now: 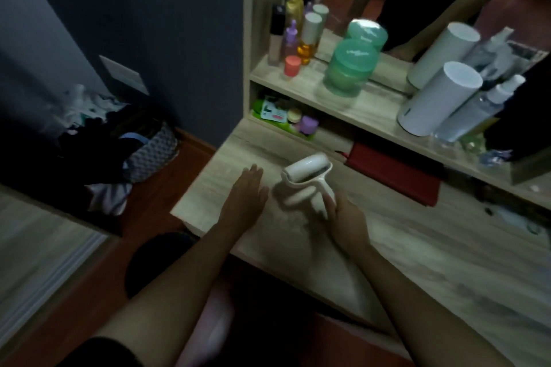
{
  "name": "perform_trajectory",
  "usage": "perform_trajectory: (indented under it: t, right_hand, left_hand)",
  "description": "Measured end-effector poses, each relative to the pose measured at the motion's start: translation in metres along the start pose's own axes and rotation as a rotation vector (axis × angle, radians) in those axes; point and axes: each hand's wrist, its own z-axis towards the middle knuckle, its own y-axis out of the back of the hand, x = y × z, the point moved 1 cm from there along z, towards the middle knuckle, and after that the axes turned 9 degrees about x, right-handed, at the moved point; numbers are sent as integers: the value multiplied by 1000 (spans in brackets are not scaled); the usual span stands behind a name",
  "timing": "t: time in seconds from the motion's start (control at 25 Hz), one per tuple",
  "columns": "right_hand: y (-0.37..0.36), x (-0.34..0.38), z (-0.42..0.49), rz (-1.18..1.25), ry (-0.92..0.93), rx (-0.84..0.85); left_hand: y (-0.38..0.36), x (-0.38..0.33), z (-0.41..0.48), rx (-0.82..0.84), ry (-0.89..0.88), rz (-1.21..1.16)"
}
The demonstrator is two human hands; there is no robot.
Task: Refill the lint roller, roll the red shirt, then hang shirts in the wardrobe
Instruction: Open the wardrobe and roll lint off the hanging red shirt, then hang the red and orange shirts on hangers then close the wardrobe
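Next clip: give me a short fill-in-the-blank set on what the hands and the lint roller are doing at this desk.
1. The lint roller is held by its handle in the ____ hand.
2. The left hand lies open on the ____, beside the roller.
3. The big jar on the shelf above is ____ in colour.

Missing words: right; desk; green

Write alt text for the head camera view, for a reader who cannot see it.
A person's right hand grips the handle of a white lint roller over a pale wooden dressing table, while the left hand rests open and flat on the tabletop beside it. Bottles and jars line the shelf behind.
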Motion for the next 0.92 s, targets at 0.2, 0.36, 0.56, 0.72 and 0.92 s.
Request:
perform_trajectory:
  t: [0.2,0.36,0.56,0.72,0.92]
  right_hand:
    - [-13,-48,4,-36,22,-49]
    - [-16,-58,4,-215,5,-77]
    - [-5,-46,3,-170,-33,-136]
    - [19,42,17,-84,245,-234]
    - [48,230,22,-93,577,-295]
  left_hand:
    - [-55,-13,15,89,65,152]
    - [-62,-16,19,74,81,181]
    - [-35,-27,16,63,64,152]
    - [39,-23,2,-96,34,148]
    - [206,12,-57,-385,23,238]
